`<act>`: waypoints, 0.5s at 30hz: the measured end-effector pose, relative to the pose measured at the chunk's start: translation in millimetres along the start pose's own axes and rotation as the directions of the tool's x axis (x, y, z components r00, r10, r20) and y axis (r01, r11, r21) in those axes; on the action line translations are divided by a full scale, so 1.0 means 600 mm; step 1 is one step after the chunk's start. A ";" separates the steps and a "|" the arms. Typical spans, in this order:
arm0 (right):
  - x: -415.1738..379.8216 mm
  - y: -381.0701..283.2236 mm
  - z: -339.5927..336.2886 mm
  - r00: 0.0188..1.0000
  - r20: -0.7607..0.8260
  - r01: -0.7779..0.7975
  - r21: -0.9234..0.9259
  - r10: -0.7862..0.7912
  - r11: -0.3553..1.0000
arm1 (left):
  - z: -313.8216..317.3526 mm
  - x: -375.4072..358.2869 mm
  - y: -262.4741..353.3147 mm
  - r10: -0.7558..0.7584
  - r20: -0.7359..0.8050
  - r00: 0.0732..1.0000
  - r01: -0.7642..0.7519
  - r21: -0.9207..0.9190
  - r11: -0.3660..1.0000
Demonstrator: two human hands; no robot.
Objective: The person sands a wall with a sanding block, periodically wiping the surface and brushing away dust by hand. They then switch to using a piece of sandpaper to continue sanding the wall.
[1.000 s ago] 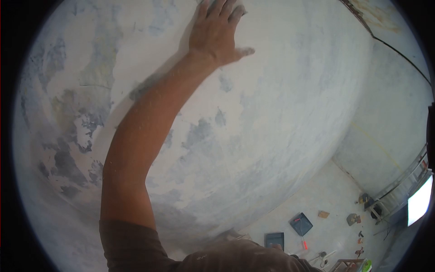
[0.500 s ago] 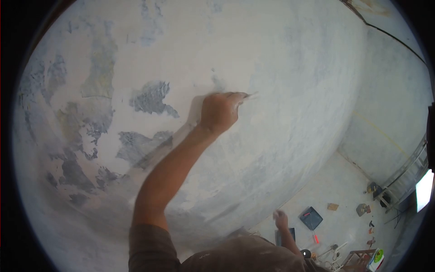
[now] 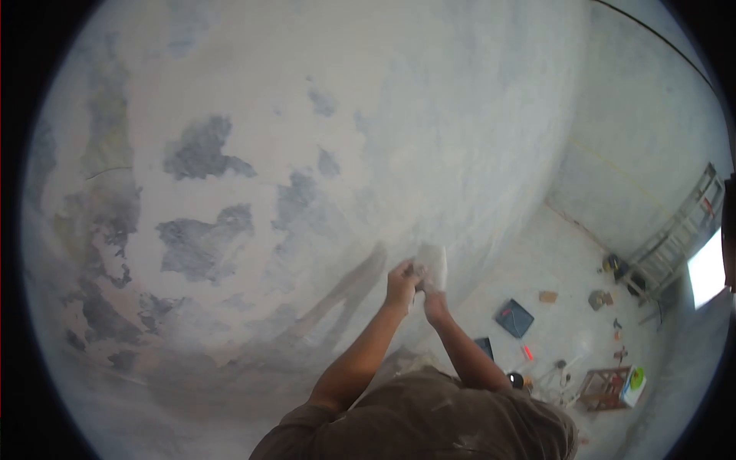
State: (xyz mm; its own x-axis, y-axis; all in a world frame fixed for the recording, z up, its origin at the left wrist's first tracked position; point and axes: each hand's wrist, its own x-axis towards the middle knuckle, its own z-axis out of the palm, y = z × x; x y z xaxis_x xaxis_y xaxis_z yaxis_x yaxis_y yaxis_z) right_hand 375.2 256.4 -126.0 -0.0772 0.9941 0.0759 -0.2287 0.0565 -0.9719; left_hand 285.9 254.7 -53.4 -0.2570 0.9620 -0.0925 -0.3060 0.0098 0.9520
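Note:
A pale wall (image 3: 322, 176) with grey and yellowish patches curves across the view. In front of its lower part my two hands are close together. My left hand (image 3: 400, 284) is closed, its fingertips at a small dark thing between the hands; what it grips is too small to make out. My right hand (image 3: 435, 306) is closed around the lower end of a flat whitish piece (image 3: 434, 265), which stands up beside my left fingers. Shadows of both arms fall on the wall to the left.
On the floor (image 3: 567, 268) at the right lie a dark tray (image 3: 514, 318), a red-handled tool (image 3: 527, 353) and a brown piece (image 3: 547, 297). A metal ladder (image 3: 675, 241) leans near a bright opening. A wooden stool (image 3: 606, 387) with a green item stands at the lower right.
My left hand has come down and slightly right, away from the upper wall. My right hand has risen to meet it. The view has shifted, and the whitish piece now shows clearly.

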 end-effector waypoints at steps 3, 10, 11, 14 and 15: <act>0.017 -0.018 -0.016 0.995 0.071 0.032 0.373 -0.063 0.927 | -0.050 0.005 -0.049 -0.091 -0.074 0.993 0.101 0.151 0.983; 0.035 -0.115 0.017 0.962 0.071 -0.254 0.582 0.263 0.773 | -0.058 -0.006 -0.039 -0.171 0.181 0.968 0.183 -0.054 0.982; 0.041 -0.114 0.022 0.967 0.093 -0.245 0.608 0.238 0.755 | -0.063 -0.011 -0.017 -0.225 0.140 0.964 0.222 0.034 0.974; 0.094 -0.212 0.058 0.994 -0.105 0.069 0.360 -0.033 0.930 | -0.113 -0.017 0.007 -0.214 0.058 0.975 0.205 0.138 0.969; 0.127 -0.251 0.067 0.952 -0.126 0.285 0.025 -0.279 0.958 | -0.139 -0.027 0.001 -0.164 0.014 0.986 0.159 0.159 0.974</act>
State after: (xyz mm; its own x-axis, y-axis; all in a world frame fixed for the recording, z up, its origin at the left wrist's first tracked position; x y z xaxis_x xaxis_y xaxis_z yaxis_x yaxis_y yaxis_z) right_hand 364.8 320.1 35.0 0.1128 0.9421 0.3157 -0.2649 0.3347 -0.9043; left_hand 213.6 216.2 -75.4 -0.1904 0.9512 -0.2428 -0.1929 0.2062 0.9593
